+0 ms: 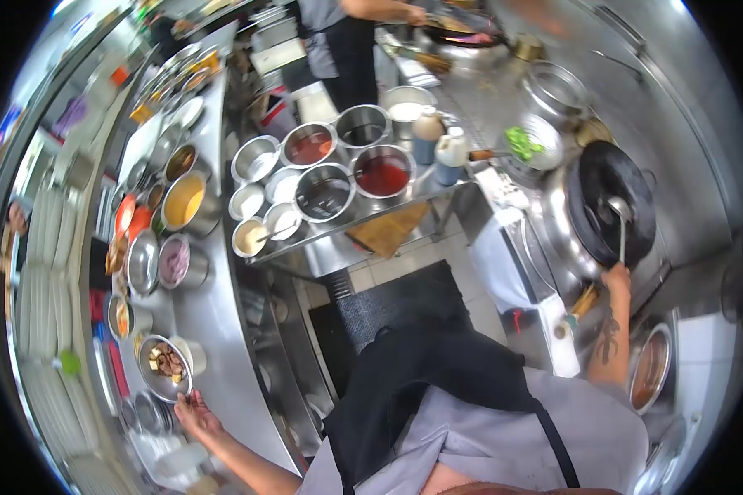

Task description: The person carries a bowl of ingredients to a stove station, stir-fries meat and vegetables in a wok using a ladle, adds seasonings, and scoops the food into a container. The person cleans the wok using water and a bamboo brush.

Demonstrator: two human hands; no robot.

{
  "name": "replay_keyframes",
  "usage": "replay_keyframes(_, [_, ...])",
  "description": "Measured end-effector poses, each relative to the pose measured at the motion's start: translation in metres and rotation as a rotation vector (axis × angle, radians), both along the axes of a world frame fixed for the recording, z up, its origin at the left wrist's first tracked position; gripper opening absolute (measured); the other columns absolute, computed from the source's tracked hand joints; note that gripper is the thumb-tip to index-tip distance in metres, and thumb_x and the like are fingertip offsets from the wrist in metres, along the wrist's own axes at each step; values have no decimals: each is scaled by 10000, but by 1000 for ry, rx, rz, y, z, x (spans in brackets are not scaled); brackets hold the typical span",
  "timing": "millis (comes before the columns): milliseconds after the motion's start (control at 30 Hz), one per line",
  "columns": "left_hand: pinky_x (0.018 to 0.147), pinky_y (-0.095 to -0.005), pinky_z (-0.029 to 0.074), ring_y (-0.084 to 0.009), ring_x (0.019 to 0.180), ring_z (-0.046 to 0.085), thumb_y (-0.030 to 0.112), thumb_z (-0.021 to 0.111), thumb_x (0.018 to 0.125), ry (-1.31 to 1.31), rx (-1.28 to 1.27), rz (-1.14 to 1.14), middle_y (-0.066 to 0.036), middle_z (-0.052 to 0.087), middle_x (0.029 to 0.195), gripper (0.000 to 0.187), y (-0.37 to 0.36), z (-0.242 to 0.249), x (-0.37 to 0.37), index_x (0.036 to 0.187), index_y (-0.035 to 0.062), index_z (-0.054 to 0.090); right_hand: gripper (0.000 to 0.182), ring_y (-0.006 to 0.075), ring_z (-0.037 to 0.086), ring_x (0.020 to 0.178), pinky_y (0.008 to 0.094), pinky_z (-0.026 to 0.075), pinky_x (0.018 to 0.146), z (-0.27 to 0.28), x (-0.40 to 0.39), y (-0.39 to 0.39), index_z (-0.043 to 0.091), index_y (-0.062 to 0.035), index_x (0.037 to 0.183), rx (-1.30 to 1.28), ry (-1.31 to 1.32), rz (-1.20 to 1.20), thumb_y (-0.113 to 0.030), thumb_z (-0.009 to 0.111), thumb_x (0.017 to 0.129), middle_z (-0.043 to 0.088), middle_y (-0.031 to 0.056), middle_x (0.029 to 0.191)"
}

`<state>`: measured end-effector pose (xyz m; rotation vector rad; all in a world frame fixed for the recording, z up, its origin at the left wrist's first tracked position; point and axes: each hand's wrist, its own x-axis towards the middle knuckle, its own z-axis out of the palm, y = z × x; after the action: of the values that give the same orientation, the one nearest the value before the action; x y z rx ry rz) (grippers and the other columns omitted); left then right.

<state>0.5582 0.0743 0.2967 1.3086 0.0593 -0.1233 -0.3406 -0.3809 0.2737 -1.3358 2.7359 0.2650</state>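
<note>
My left hand grips the rim of a metal bowl over the counter at left. Brown and pale chunks of food lie in the bowl, which tilts a little toward me. On the other side, my right hand is closed around the handle of a ladle. The ladle's head rests inside a dark wok on the stove. A strainer holding green pepper pieces sits beyond the wok.
Pots of sauce and squeeze bottles crowd a steel table ahead. Along the left counter stand containers of ingredients, with stacked plates beyond. A co-worker holds a pan at the far stove. A dark mat covers the floor.
</note>
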Motion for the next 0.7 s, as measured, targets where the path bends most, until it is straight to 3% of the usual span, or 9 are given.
replay_keyframes(67, [690, -286, 563, -179, 748, 616, 190, 661, 889, 25, -19, -109, -59, 616, 856, 202, -69, 23, -33, 1009, 66, 557, 605, 414, 531, 1164, 459, 456, 979, -23, -25, -2, 399, -35, 1355, -108, 12, -38, -150, 637, 811, 485, 240, 1288])
replay_keyframes(100, [696, -281, 563, -176, 749, 617, 208, 674, 884, 53, -32, -176, -51, 619, 861, 217, -105, 32, -49, 1009, 77, 557, 478, 437, 549, 1125, 459, 474, 945, 1, -3, 7, 379, 11, 1364, -143, 24, -6, -87, 447, 901, 494, 265, 1264])
replay_keyframes(233, [644, -285, 548, -181, 752, 620, 148, 627, 884, 97, -63, -628, -69, 623, 916, 182, -246, 18, -110, 1030, 72, 550, 480, 411, 577, 1109, 457, 476, 932, -22, -66, 14, 396, -10, 1363, -104, -128, -44, -82, 456, 892, 578, 279, 1189])
replay_keyframes(300, [652, -311, 547, -202, 781, 625, 96, 600, 875, 141, -82, -824, -77, 628, 1009, 226, -323, 14, -163, 1090, 52, 547, 412, 411, 592, 1075, 465, 467, 932, -37, -82, 25, 537, -30, 1248, -151, -232, -78, -107, 507, 845, 626, 258, 1119])
replay_keyframes(433, [609, -298, 575, -199, 748, 652, 68, 601, 897, 270, -79, -1220, -78, 640, 932, 139, -461, 14, -299, 1026, 53, 553, 473, 426, 570, 1092, 451, 446, 952, -34, -107, 41, 530, 17, 1247, -514, -325, 115, -147, 575, 805, 606, 276, 1145])
replay_keyframes(567, [688, -278, 582, -165, 760, 667, 108, 599, 920, 197, -29, -1584, -83, 667, 954, 166, -562, 37, -445, 1067, 34, 572, 527, 182, 622, 671, 318, 517, 525, 56, -54, 76, 437, 15, 1346, -737, -896, -212, -75, 599, 852, 621, 141, 953])
replay_keyframes(600, [715, -300, 575, -177, 763, 664, 115, 604, 920, 142, -44, -1665, -78, 658, 939, 143, -578, 50, -483, 1038, 40, 575, 554, 46, 489, 577, 209, 401, 383, 62, -42, 89, 391, -6, 1389, -920, -1047, -157, -32, 586, 871, 549, 70, 871])
replay_keyframes(633, [728, -324, 576, -192, 760, 662, 126, 604, 924, 112, -68, -1738, -73, 644, 920, 106, -598, 49, -513, 983, 48, 563, 551, 147, 602, 673, 273, 515, 538, 75, -28, 105, 401, 16, 1377, -868, -1016, -185, -46, 601, 868, 603, 124, 1002])
replay_keyframes(700, [724, -345, 575, -197, 747, 653, 153, 591, 938, 87, -97, -1891, -86, 626, 886, 124, -641, 41, -576, 897, 59, 521, 523, 259, 657, 864, 328, 530, 776, 18, -31, 130, 425, 40, 1352, -819, -675, -81, -45, 602, 867, 609, 192, 1147])
